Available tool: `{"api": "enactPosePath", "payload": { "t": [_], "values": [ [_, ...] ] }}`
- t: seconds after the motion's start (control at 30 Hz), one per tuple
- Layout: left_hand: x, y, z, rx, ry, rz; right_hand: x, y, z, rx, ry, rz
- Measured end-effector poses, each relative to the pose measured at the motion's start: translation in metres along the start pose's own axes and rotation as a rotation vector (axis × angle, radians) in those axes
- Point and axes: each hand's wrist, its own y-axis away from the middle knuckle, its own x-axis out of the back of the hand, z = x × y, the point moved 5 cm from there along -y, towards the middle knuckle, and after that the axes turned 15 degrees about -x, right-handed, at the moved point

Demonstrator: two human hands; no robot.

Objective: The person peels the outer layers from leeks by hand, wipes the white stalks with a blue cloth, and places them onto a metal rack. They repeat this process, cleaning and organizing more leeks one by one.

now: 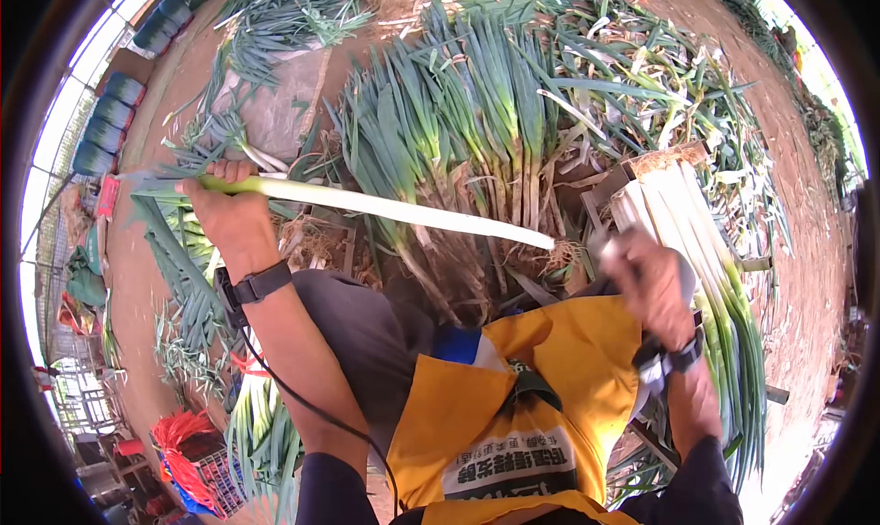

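Note:
My left hand (234,200) is closed around a long green onion (403,209) at the point where its white stalk turns into green leaves. The bare white stalk slants across to the right, and its tuft of roots (561,255) hangs near my right hand (646,282). Motion blurs the right hand's fingers, so I cannot tell whether they hold anything. Just to the right of that hand lies a stack of white-stalked green onions (683,213), leaves towards me. Below the held stalk stand unpeeled green onions (467,113) with brown, soil-covered lower ends.
Loose leaves and peelings (632,76) cover the ground at the back right. More green onions (275,16) lie at the back left, beside a plastic sheet (270,90). Red plastic strips (183,438) spill over a basket (215,475) at lower left. A yellow apron (522,369) covers my lap.

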Motion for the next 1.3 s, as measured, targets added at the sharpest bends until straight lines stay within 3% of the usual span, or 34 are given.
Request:
{"api": "enactPosePath", "payload": {
  "t": [0.07, 0.13, 0.2, 0.23, 0.33, 0.43, 0.57, 0.8, 1.3],
  "values": [
    [-0.002, 0.000, -0.003, 0.034, 0.037, -0.021, 0.033, -0.036, 0.011, 0.135, 0.036, 0.386],
    [-0.004, 0.000, -0.003, 0.070, 0.082, -0.052, 0.044, -0.068, 0.007, 0.025, 0.377, 0.470],
    [-0.004, -0.003, -0.002, 0.065, 0.114, -0.075, 0.044, -0.073, -0.004, 0.184, 0.311, 0.474],
    [-0.001, -0.006, -0.001, 0.067, 0.132, -0.085, 0.035, -0.071, -0.010, 0.132, 0.253, 0.454],
    [-0.002, -0.004, 0.002, 0.076, 0.159, -0.118, -0.011, -0.059, -0.005, -0.014, 0.048, -0.046],
    [-0.003, -0.005, 0.002, 0.101, 0.221, -0.136, -0.040, -0.046, 0.005, -0.007, 0.024, -0.128],
    [-0.013, -0.003, 0.002, 0.164, 0.373, -0.208, -0.051, -0.041, 0.009, 0.067, -0.023, -0.121],
    [-0.037, 0.017, 0.006, 0.278, 0.618, -0.430, -0.067, -0.041, 0.013, 0.103, -0.103, -0.315],
    [-0.046, 0.022, 0.009, 0.199, 0.582, -0.361, -0.076, -0.021, 0.004, 0.049, -0.234, -0.369]
  ]
}}
